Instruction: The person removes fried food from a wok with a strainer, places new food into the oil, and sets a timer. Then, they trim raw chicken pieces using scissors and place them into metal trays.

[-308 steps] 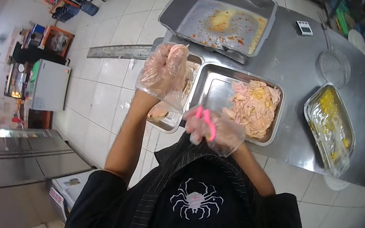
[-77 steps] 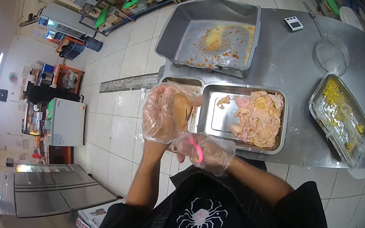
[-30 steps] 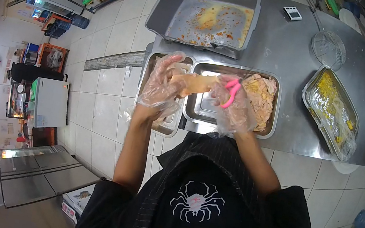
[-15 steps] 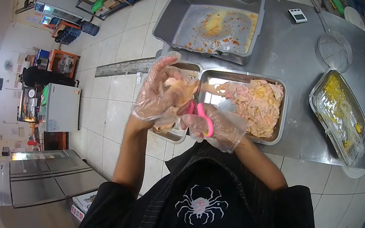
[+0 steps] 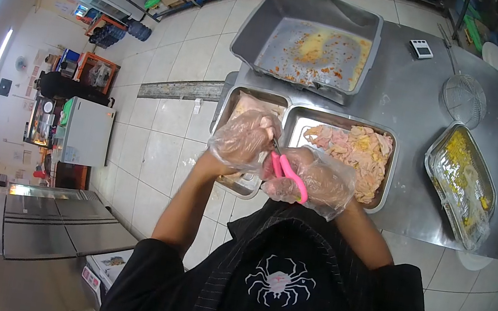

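My left hand (image 5: pixel 246 142), in a clear plastic glove, is closed on a small pale piece of meat (image 5: pixel 267 127) over the left metal tray (image 5: pixel 226 106). My right hand (image 5: pixel 311 178), gloved too, grips pink-handled scissors (image 5: pixel 289 174). Their blades point up and left, their tips by the fingers of my left hand. Pale cut meat (image 5: pixel 365 159) lies in the right metal tray (image 5: pixel 390 174), mostly toward its right side. More pale meat shows in the left tray, partly covered by my left hand.
Behind the trays stands a grey bin (image 5: pixel 255 27) with orange and yellow residue. To the right are a wire strainer (image 5: pixel 464 99), a small white timer (image 5: pixel 421 49) and a plastic-wrapped tray (image 5: pixel 429 162) of yellow food. Far left, a person (image 5: pixel 71 88) in dark clothes is near a white freezer.
The larger piece stretched between my hands is no longer seen; only a small piece shows in my left hand. More cut meat lies toward the right tray's left side.
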Demonstrator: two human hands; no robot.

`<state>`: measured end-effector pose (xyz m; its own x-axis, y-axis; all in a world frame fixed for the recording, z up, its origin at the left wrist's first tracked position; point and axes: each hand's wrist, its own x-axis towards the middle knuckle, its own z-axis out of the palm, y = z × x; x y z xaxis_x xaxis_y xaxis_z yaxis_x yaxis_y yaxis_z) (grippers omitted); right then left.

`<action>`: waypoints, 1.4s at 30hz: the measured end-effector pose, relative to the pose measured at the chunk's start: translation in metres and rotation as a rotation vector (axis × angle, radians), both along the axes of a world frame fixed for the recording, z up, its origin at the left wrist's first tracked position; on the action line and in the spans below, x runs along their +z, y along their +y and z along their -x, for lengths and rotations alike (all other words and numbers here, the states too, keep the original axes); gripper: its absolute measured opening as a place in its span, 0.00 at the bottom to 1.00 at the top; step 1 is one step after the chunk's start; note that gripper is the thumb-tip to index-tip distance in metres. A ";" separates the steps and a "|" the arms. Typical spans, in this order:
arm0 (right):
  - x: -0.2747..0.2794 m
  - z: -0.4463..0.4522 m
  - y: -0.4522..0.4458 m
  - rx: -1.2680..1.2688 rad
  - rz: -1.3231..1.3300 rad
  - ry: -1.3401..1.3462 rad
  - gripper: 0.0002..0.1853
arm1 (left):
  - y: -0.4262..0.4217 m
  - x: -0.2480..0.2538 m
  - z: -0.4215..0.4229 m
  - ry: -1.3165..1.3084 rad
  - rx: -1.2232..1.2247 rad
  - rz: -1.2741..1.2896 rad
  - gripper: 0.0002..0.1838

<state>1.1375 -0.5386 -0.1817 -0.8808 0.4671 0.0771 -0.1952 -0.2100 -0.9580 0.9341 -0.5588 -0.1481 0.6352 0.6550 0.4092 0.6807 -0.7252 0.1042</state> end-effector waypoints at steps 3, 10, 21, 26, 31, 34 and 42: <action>0.005 -0.005 -0.002 0.015 0.153 0.060 0.20 | -0.007 -0.010 0.005 -0.093 0.082 0.080 0.14; -0.004 -0.017 -0.002 0.095 0.172 0.119 0.20 | -0.012 -0.004 -0.007 -0.008 -0.050 0.031 0.10; -0.077 -0.102 -0.005 -0.298 0.404 0.587 0.18 | 0.007 -0.083 -0.047 0.043 0.090 1.066 0.22; -0.089 -0.136 -0.009 -0.607 0.465 0.044 0.16 | 0.035 -0.121 -0.055 0.157 0.419 0.845 0.35; -0.107 -0.114 -0.014 -0.726 0.168 -0.303 0.13 | 0.043 -0.094 -0.060 0.213 0.603 0.850 0.33; -0.117 -0.103 -0.006 -0.740 -0.536 -0.540 0.13 | 0.046 -0.072 -0.068 0.175 0.652 0.857 0.25; -0.090 -0.013 -0.022 -0.814 -0.242 -0.121 0.16 | 0.050 -0.127 -0.063 -0.851 0.632 0.571 0.42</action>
<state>1.1500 -0.5611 -0.2718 -0.2870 0.9403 0.1832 -0.0903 0.1638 -0.9823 0.9969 -0.5085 -0.2752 -0.1963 0.9763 0.0909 0.4565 0.0090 0.8897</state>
